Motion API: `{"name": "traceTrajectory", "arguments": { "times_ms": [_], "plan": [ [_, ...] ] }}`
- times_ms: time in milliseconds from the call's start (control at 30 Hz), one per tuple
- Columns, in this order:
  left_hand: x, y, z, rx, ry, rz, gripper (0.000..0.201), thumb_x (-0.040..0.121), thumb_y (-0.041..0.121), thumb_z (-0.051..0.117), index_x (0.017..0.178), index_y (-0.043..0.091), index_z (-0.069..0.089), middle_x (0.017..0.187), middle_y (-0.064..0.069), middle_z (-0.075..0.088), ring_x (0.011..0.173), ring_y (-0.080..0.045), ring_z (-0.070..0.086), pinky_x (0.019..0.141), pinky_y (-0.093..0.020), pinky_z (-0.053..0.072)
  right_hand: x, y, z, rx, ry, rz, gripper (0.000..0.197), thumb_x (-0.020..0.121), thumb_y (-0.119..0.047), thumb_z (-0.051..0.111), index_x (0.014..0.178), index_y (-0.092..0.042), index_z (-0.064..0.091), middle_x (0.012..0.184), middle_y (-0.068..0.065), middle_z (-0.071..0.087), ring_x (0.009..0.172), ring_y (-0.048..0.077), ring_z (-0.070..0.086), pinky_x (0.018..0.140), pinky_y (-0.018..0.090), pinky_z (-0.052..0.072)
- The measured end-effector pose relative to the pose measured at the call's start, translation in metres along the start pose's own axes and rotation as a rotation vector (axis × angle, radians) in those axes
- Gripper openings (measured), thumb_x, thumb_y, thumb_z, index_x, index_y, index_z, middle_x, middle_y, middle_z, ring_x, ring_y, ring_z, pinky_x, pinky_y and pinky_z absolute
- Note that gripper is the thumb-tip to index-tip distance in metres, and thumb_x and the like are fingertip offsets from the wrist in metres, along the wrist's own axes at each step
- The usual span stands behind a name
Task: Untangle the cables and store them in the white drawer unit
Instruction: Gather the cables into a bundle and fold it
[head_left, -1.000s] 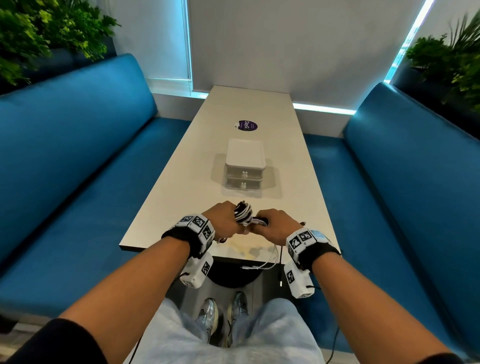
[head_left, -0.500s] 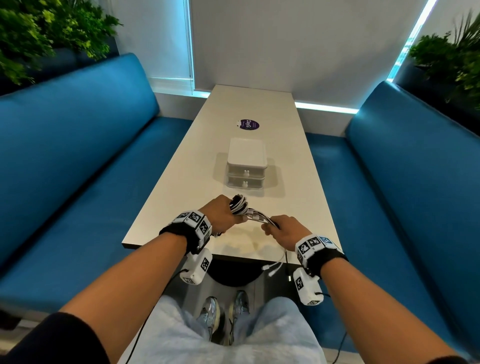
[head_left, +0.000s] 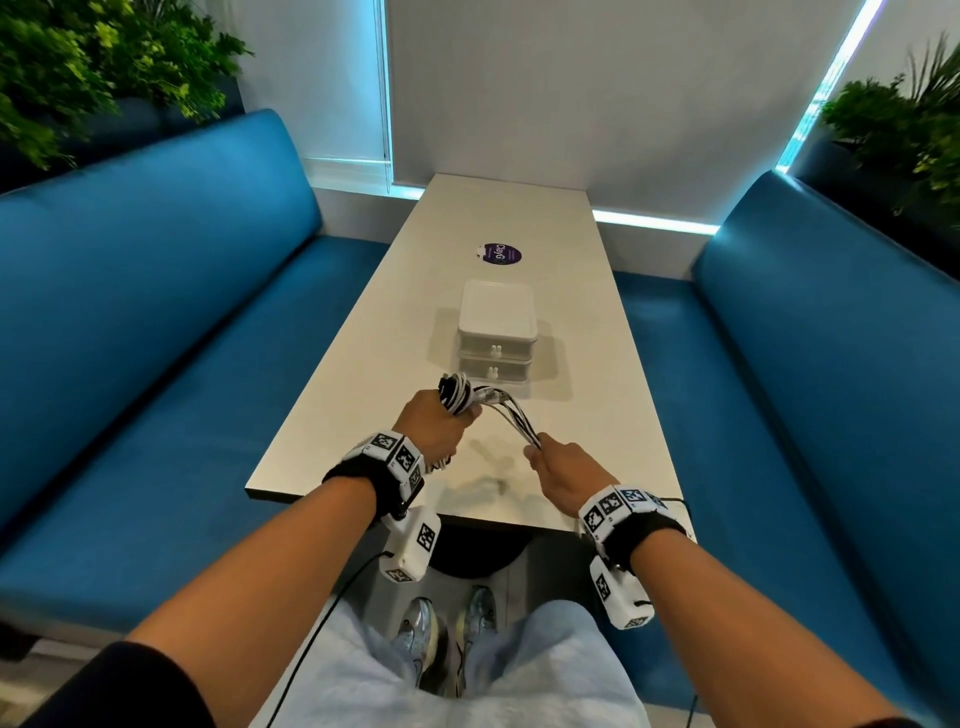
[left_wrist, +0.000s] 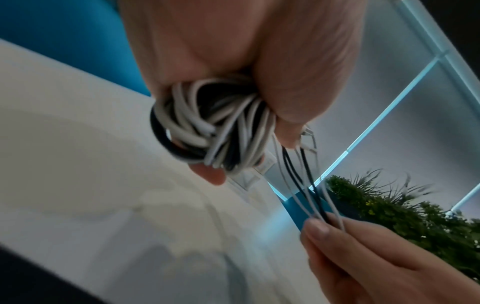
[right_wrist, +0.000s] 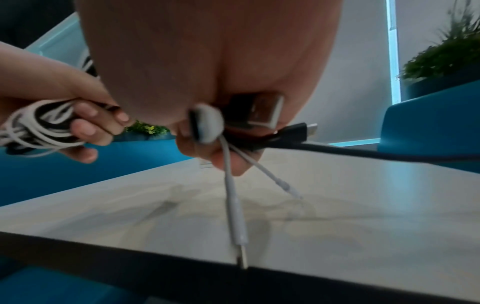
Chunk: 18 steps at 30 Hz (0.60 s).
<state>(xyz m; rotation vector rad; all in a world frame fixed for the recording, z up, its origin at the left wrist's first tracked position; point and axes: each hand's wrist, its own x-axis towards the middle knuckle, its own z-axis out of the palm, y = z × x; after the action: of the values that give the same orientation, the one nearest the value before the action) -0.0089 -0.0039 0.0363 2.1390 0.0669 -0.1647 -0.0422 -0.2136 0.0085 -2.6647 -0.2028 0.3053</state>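
Note:
My left hand (head_left: 436, 426) grips a tangled coil of white and black cables (head_left: 457, 397) above the near end of the table; the coil (left_wrist: 207, 123) fills my fist in the left wrist view. Several strands (head_left: 511, 421) run from it to my right hand (head_left: 558, 462), which pinches them. In the right wrist view, plug ends (right_wrist: 262, 115) stick out of my right hand (right_wrist: 207, 133) and a white plug (right_wrist: 237, 230) dangles over the table edge. The white drawer unit (head_left: 496, 332) stands just beyond the hands, both drawers closed.
The long white table (head_left: 587, 374) carries a round purple sticker (head_left: 497, 254) behind the drawer unit. Blue benches (head_left: 156, 322) flank the table on both sides. Plants (head_left: 904, 119) stand behind the benches. My knees and shoes are under the near table edge.
My hands have drawn apart: the right hand moved right and toward me, pulling strands out of the coil. The left hand lifted the coil slightly toward the drawer unit.

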Motion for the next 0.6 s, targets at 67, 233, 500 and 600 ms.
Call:
{"name": "traceTrajectory", "arguments": {
  "times_ms": [67,233,500,600],
  "plan": [
    [-0.007,0.001,0.007,-0.001,-0.105,0.045,0.031,0.091,0.044,0.065,0.078,0.017,0.058,0.057,-0.003,0.059,0.043,-0.012,0.055,0.051,-0.023,0.04,0.0,-0.008,0.005,-0.011,-0.018,-0.035,0.03,0.102,-0.038,0.032,0.106,-0.013,0.048,0.097,0.015,0.067,0.088,0.037,0.063,0.081,0.045,0.05],
    [-0.009,0.008,0.027,0.036,-0.196,0.204,0.046,0.08,0.059,0.071,0.118,0.033,0.066,0.085,0.005,0.069,0.076,-0.015,0.066,0.071,-0.029,0.052,-0.003,-0.033,0.011,-0.117,-0.035,-0.124,0.032,0.104,-0.027,0.032,0.112,-0.007,0.056,0.1,0.023,0.066,0.089,0.041,0.061,0.077,0.045,0.049],
    [-0.013,0.01,0.036,-0.127,-0.12,0.045,0.014,0.083,0.04,0.075,0.084,0.028,0.068,0.077,0.009,0.068,0.073,-0.004,0.063,0.057,-0.013,0.043,-0.005,-0.039,0.015,-0.054,-0.052,-0.153,0.024,0.101,-0.019,0.037,0.103,-0.001,0.052,0.091,0.025,0.063,0.079,0.042,0.059,0.069,0.046,0.048],
    [-0.015,0.011,0.04,-0.137,-0.103,0.04,0.015,0.08,0.029,0.076,0.093,0.027,0.069,0.088,0.009,0.071,0.084,-0.008,0.066,0.068,-0.015,0.048,-0.006,-0.037,0.018,-0.034,-0.1,-0.15,0.022,0.097,-0.021,0.04,0.101,-0.002,0.052,0.089,0.023,0.063,0.072,0.035,0.058,0.064,0.04,0.045]
  ]
}}
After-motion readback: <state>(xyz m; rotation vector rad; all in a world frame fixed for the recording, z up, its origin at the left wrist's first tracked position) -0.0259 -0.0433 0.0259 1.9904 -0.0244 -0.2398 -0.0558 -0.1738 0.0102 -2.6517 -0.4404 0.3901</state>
